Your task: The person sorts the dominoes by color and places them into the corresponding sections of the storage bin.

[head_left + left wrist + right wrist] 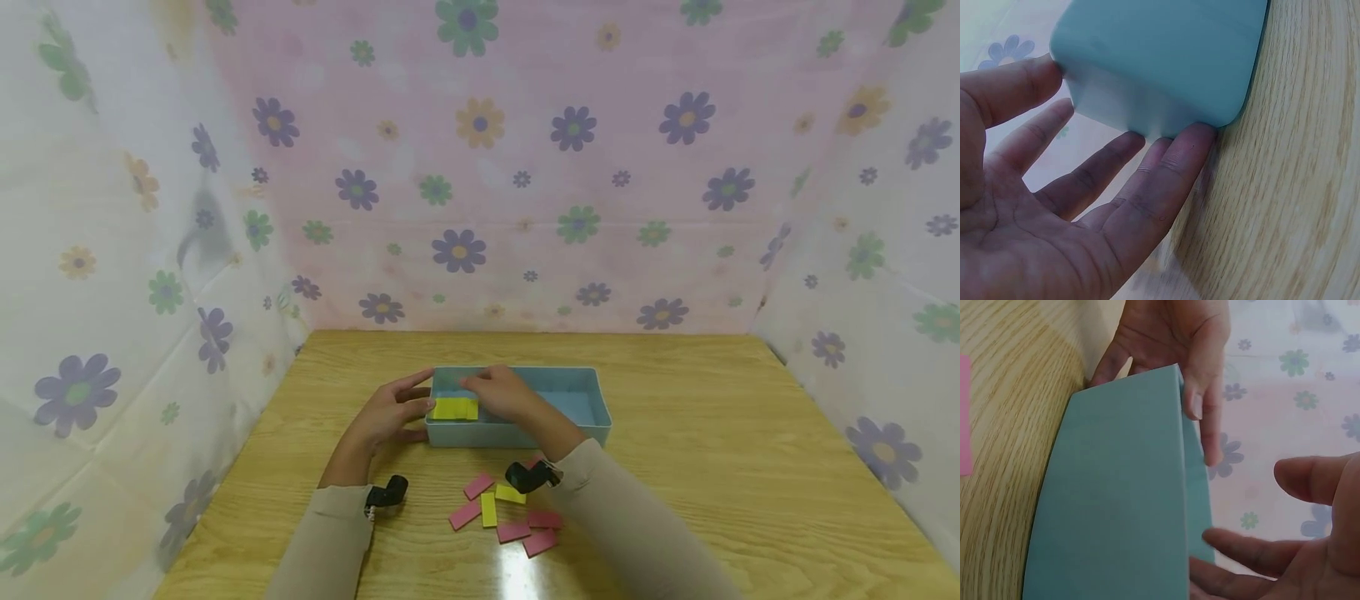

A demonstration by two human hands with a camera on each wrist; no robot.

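Right forearm (pixel 558 432) masks part of a blue box (pixel 472 435)

A black wrist device (pixel 528 477) covers part of one pink tile (pixel 536 460); the box's sides conceal the yellow tiles (pixel 453 409) from both wrist views, and some fingertips of the right grip (pixel 504 392) disappear behind its wall. Both sleeves (pixel 322 533) run past the head view's bottom edge.

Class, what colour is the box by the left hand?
The box is pale blue-green, shown best in the right wrist view.
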